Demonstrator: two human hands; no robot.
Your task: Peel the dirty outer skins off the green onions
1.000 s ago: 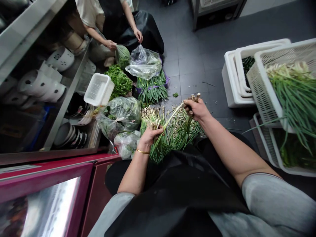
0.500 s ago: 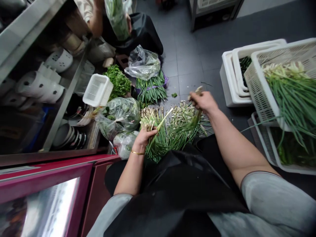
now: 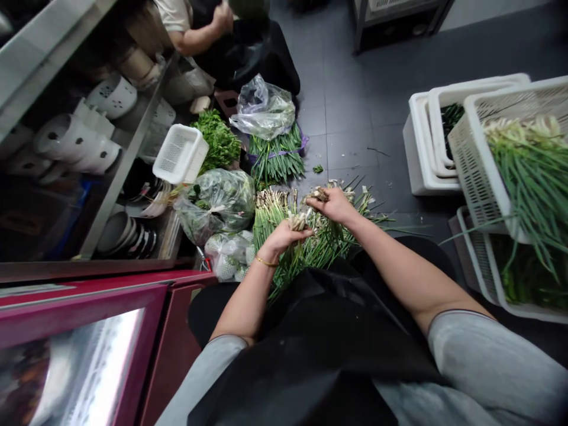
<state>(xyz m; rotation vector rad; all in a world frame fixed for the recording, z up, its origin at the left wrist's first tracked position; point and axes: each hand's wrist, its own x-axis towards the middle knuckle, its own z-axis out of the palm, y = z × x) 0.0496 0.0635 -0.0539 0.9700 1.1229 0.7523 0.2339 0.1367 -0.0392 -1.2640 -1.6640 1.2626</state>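
Observation:
My left hand (image 3: 284, 236) is closed round a bunch of scallions (image 3: 298, 221), white ends up, green leaves trailing below. Close by on the right, my right hand (image 3: 333, 206) grips pale, brownish peelings (image 3: 318, 194) at the scallions' root ends; the exact make-up of that clump is hard to see. Under the hands lie uncleaned scallions (image 3: 271, 207) in a row, dark roots away from me. Beside them, to the right, a heap of stripped leaves and trimmings (image 3: 364, 204) spreads over the floor.
White baskets (image 3: 481, 171) with scallions stand at the right. To the left are a bagged vegetable (image 3: 219, 204), a small white basket (image 3: 181, 154), leafy greens (image 3: 217, 139) and tied green stalks (image 3: 277, 157). A co-worker (image 3: 199, 38) sits ahead, near the metal shelf (image 3: 128, 160).
My right hand has come left and inward from over the trimmings heap to beside my left hand. The left hand has shifted slightly right. The co-worker's hand and bag have moved.

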